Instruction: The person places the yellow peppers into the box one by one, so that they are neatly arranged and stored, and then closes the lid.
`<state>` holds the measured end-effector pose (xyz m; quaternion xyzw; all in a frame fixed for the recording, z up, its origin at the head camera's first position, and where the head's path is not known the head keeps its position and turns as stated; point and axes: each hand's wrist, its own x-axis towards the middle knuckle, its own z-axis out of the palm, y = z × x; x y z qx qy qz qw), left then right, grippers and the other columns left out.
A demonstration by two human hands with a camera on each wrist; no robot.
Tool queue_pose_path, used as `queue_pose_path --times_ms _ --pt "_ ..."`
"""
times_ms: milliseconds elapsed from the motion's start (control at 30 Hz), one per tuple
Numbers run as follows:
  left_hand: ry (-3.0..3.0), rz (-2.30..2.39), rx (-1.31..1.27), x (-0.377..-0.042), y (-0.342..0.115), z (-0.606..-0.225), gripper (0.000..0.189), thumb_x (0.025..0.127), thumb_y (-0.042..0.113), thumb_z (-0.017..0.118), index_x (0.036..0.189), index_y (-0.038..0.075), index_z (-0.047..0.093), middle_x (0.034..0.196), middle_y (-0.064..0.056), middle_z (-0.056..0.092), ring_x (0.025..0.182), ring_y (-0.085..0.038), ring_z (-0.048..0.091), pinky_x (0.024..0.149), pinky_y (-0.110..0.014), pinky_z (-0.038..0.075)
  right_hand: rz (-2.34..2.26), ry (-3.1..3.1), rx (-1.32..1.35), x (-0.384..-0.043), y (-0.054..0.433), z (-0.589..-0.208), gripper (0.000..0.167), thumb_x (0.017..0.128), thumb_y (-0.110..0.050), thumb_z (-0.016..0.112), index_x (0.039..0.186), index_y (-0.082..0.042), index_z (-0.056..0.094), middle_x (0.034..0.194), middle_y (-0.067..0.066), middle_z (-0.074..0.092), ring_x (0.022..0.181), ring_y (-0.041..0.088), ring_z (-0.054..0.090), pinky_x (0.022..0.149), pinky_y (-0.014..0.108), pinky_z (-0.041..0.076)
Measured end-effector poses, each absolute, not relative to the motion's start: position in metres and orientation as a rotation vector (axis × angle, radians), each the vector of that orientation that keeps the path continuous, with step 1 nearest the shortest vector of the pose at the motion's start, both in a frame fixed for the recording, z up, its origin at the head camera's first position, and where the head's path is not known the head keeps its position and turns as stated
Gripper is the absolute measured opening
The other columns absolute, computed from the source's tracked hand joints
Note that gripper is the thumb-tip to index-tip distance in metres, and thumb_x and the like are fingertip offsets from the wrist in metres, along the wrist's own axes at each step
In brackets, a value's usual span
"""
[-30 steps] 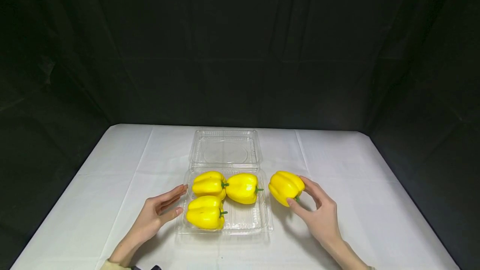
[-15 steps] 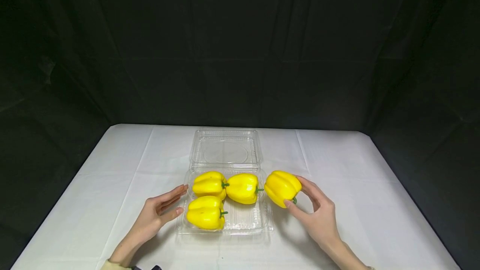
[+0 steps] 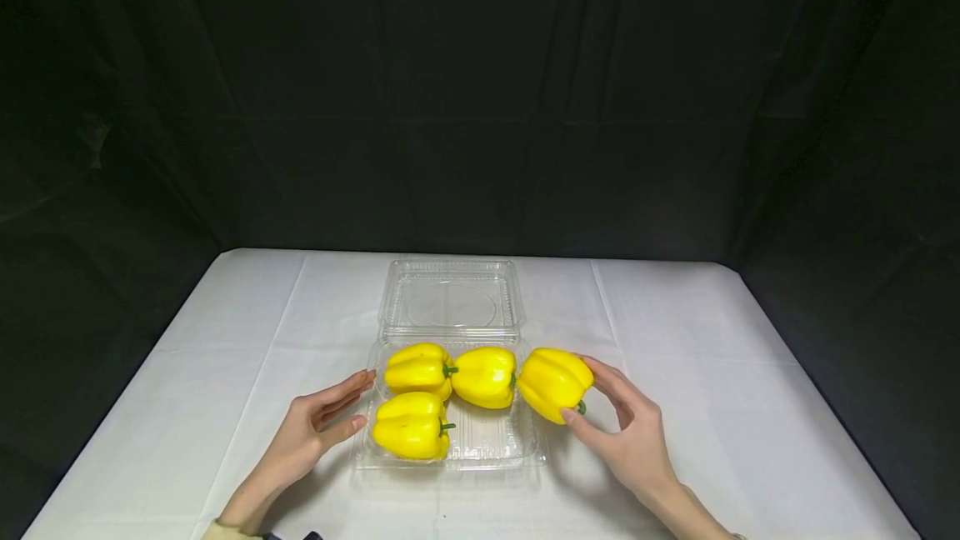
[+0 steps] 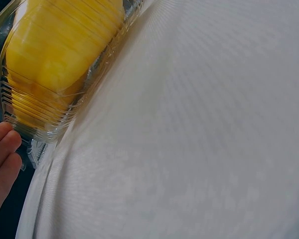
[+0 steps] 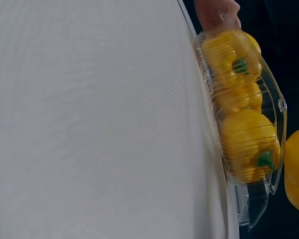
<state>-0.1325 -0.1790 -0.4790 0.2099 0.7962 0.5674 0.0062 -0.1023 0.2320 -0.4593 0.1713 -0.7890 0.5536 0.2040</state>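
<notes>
A yellow bell pepper point(image 3: 553, 383) with a green stem is held between the thumb and fingers of my right hand point(image 3: 630, 432), raised over the right rim of a clear plastic clamshell container point(image 3: 491, 440). In the right wrist view this held bell pepper point(image 5: 297, 169) shows at the right edge, above the container's side wall. Three more yellow bell peppers lie inside: one back left point(image 3: 416, 369), one back right point(image 3: 483, 377) and one front left point(image 3: 410, 426). My left hand point(image 3: 307, 432) has its fingers extended, fingertips right at the container's left rim.
The container's hinged lid point(image 3: 450, 298) lies folded back flat behind the base. A white cloth point(image 3: 697, 357) covers the table. Black fabric point(image 3: 480, 107) hangs behind and along both sides.
My right hand has carried the bell pepper leftward, from beside the container to over its right rim. The left hand and the three peppers inside have stayed put.
</notes>
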Motion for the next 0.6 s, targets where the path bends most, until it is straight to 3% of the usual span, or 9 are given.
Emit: queue_pose_path --times_ms 400,600 --pt "2.492 1.781 0.669 -0.132 -0.179 -0.48 0.057 0.092 0.012 0.071 0.144 0.001 0.051 0.144 -0.013 0.056 0.129 -0.013 0.056 0.103 -0.013 0.043 1.572 -2.099 0.677 -0.103 0.22 -0.457 0.071 0.071 0.015 0.08 0.137 0.004 0.055 0.133 0.022 0.061 0.122 0.016 0.06 0.111 0.02 0.042" --pt "2.483 1.791 0.681 -0.133 -0.179 -0.48 0.056 0.092 0.011 0.071 0.144 0.0 0.051 0.144 -0.014 0.056 0.128 -0.008 0.056 0.103 -0.013 0.043 1.588 -2.123 0.689 -0.101 0.216 -0.457 0.071 0.072 0.014 0.08 0.137 0.003 0.055 0.134 0.02 0.061 0.124 0.014 0.059 0.111 0.021 0.042"
